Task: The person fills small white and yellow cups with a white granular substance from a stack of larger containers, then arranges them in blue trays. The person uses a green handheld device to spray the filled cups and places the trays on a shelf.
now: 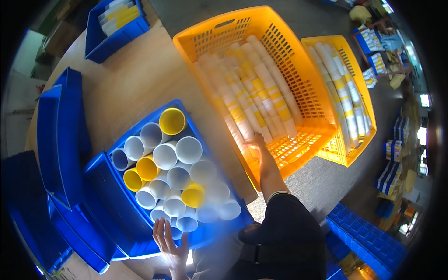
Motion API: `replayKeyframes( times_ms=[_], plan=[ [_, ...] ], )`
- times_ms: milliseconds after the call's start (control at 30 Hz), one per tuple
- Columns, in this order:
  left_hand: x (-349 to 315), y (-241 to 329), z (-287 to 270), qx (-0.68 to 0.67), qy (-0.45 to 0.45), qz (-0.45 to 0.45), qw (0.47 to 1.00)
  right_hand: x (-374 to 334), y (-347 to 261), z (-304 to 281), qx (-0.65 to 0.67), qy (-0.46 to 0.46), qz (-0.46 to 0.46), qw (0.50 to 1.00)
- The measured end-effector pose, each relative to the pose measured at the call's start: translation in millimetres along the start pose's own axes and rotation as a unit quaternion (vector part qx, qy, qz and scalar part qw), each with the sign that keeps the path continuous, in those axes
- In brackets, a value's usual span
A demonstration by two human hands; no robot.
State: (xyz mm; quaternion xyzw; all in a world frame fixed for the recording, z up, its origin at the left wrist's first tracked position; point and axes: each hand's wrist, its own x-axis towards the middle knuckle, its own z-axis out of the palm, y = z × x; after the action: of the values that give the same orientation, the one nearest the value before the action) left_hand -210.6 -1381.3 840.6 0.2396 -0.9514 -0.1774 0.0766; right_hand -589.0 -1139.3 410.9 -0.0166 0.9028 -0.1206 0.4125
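Observation:
My left hand (169, 242) lies flat with fingers spread against the near end of a blue bin (140, 126) on the wooden table. The bin holds several stacked cup columns lying on their sides, open mouths facing me, most white (188, 149), some yellow (172, 121). My right hand (258, 140) reaches into a large orange slatted crate (224, 28) and touches the near end of a long white-and-yellow cup stack (238, 112). Whether its fingers grip the stack is unclear. My dark sleeve (284, 233) covers the lower middle.
A second orange crate (361, 88) with more cup stacks stands right of the first. Empty blue bins (60, 135) are nested at the left. Another blue bin (114, 28) with stacks sits at the far left. More blue bins (359, 228) lie on the floor at the right.

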Motion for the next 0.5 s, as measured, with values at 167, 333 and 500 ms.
replayKeyframes(
  times_ms=[167, 333, 500],
  plan=[
    [6.9, -10.3, 4.3, -0.016, 0.009, 0.029, 0.999, -32.3, -19.2, -52.4, 0.201, -0.081, -0.103, 0.971],
    [19.7, -2.7, -11.4, -0.070, 0.088, 0.115, 0.987, -130.2, -53.1, -110.6, 0.210, -0.040, -0.169, 0.962],
    [5.3, 16.6, -28.2, -0.201, 0.115, 0.149, 0.961, -269.9, -41.5, -127.4, 0.258, 0.156, -0.227, 0.926]
  ],
)
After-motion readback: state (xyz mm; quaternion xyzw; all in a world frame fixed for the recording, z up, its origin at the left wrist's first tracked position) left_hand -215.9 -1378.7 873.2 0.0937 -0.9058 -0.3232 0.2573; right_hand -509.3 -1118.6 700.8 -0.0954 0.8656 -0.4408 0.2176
